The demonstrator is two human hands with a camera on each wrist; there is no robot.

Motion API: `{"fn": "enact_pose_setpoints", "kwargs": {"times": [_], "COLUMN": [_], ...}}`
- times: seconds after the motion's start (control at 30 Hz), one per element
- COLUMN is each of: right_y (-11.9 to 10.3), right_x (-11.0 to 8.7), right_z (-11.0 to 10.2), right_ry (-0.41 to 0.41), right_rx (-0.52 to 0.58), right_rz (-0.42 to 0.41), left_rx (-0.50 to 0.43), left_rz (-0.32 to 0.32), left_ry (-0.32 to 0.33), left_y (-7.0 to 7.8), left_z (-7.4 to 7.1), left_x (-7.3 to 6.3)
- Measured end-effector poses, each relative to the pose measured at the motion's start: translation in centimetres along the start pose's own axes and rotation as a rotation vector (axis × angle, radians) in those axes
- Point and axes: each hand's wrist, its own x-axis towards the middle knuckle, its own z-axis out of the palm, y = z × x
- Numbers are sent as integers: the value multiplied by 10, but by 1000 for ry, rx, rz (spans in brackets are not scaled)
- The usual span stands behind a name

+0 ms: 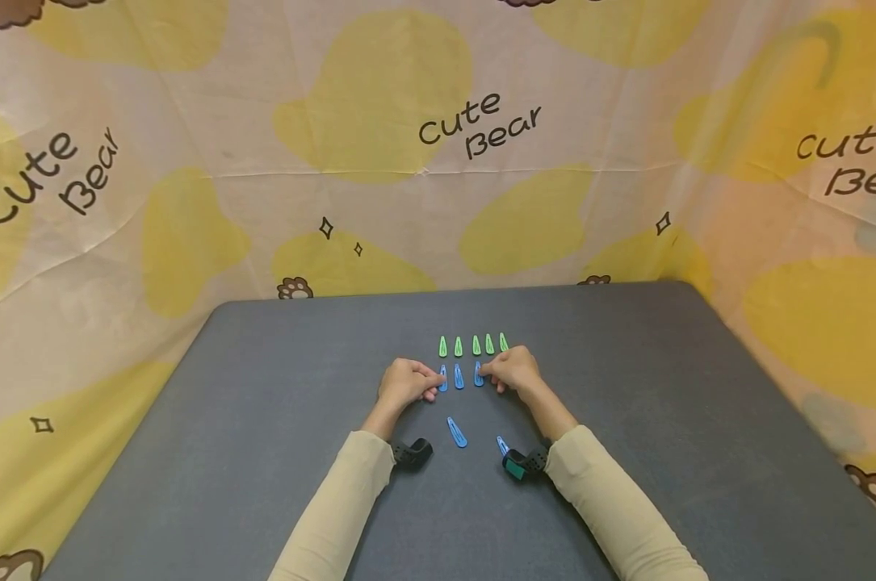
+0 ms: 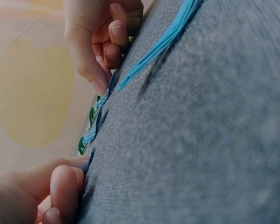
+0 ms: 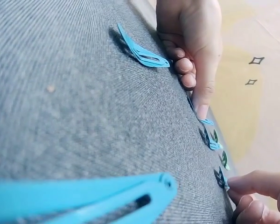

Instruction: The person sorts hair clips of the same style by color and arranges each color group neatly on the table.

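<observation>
Three blue snap hair clips stand in a row on the dark table. My left hand [image 1: 411, 379] pinches the left blue hair clip [image 1: 443, 378] between thumb and fingertips. At the row's right end, my right hand [image 1: 512, 369] has its fingertips on another blue hair clip [image 1: 478, 374], pinching its edge. Between them lies the middle blue clip [image 1: 458, 376], touched by neither hand. In the right wrist view, my left thumb and finger [image 3: 203, 109] cover part of their clip.
Several green hair clips [image 1: 458, 347] form a row behind the blue ones; the rightmost is partly hidden by my right hand. Nearer me lie a loose blue clip [image 1: 456, 432] and another [image 1: 502, 445], partly behind the right wrist strap [image 1: 525, 463]. A printed cloth [image 1: 379, 97] hangs behind the table.
</observation>
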Motion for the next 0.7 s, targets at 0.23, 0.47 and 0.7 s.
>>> {"fn": "enact_pose_setpoints", "kwargs": {"times": [0.23,0.47,0.7], "right_y": [9,11,6], "right_x": [-3,-11,-31], "right_z": [-3,-8,-10], "right_ry": [-43,-79,-142], "right_rx": [89,142,133], "right_rz": [-59,-105,-141], "left_rx": [-47,-84,-99], "left_rz": [11,17,20], "left_ry": [-13,-19,-9], "left_y": [-2,-4,-3], "left_z": [1,0,-1], "left_x": [1,1,0]}}
